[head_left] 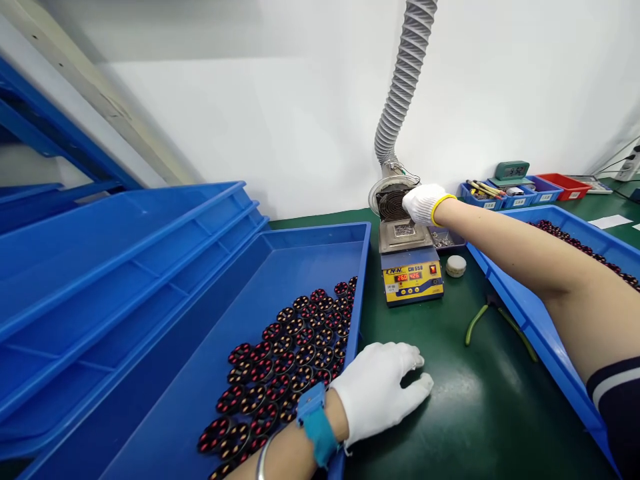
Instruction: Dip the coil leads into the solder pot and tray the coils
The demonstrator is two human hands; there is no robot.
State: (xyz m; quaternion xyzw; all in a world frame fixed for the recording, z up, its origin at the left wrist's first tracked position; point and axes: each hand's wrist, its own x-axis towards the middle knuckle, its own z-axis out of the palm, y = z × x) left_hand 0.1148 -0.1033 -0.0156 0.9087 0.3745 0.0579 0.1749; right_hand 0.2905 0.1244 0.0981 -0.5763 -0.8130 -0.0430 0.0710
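My left hand (383, 390) wears a white glove and lies on the green tabletop, its thumb and fingers stretched out with nothing in them. Its wrist, with a blue strap, crosses the rim of a blue tray (361, 293) holding many round black coil parts (295, 340) with red and copper windings. My right hand (425, 202), in a white glove with a yellow cuff, is closed at the top of a solder pot (413, 273), beside its dark round vent. What its fingers hold is hidden. The pot's small square bath (404, 230) lies just below that hand.
A grey flexible duct (405, 80) rises from the pot. Green-handled cutters (493, 307) and a round whitish tin (455, 266) lie to its right. Another blue tray (530, 320) of parts is under my right arm. Blue trays (150, 247) are stacked left; small bins (520, 199) line the wall.
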